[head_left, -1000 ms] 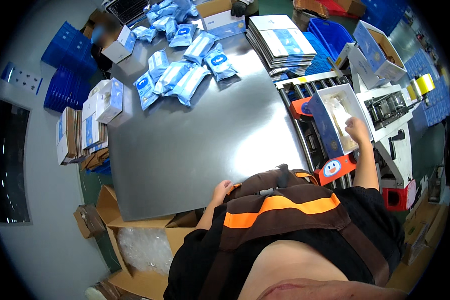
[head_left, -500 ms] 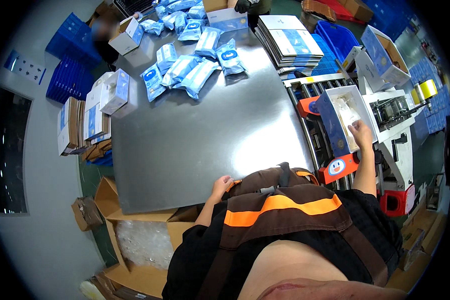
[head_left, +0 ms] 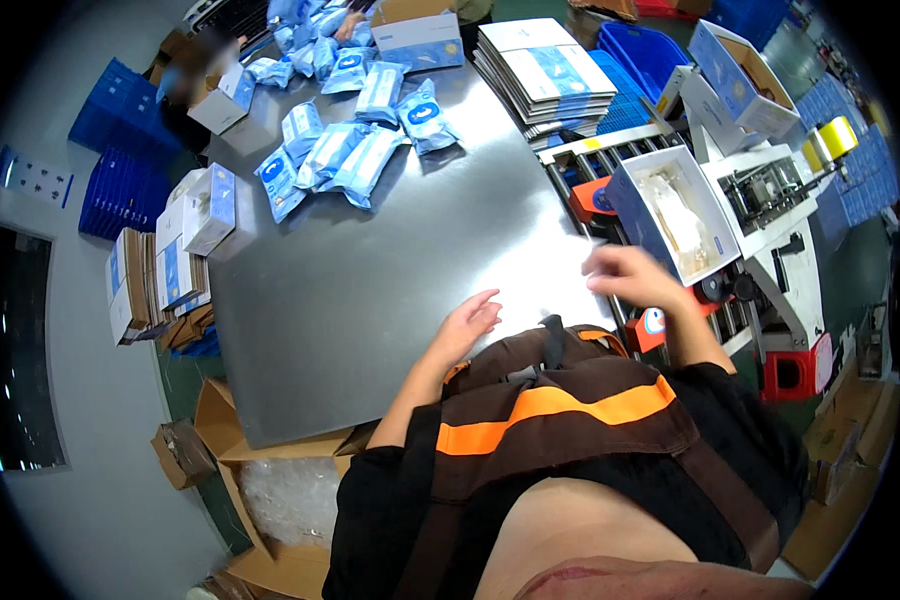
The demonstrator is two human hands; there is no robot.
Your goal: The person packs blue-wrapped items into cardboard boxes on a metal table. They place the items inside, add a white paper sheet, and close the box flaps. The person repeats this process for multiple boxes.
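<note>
My left hand (head_left: 470, 322) hovers over the metal table's near edge, fingers stretched out and nothing in it. Slightly blurred, my right hand (head_left: 635, 278) is above the table's right edge, fingers loosely bent and apart, with no object visible in it. Just beyond that hand, an open blue-and-white carton (head_left: 627, 222) rests on the roller conveyor (head_left: 567, 172). Clear plastic packing (head_left: 675, 215) lies inside the carton. Toward the far left of the steel table (head_left: 370, 300) lies a group of blue-and-white soft packs (head_left: 335, 155), out of reach of both hands.
Flattened cartons (head_left: 545, 75) are stacked at the far right, others (head_left: 175, 265) at the left. A sealing machine (head_left: 770, 190) with yellow tape borders the conveyor. A brown box of clear plastic (head_left: 290, 500) stands below left. Across the table, a co-worker's hand (head_left: 350, 27) is among packs.
My right hand has left the carton and moved left to the table's edge. My left hand has risen forward from my waist over the table. The view has shifted slightly.
</note>
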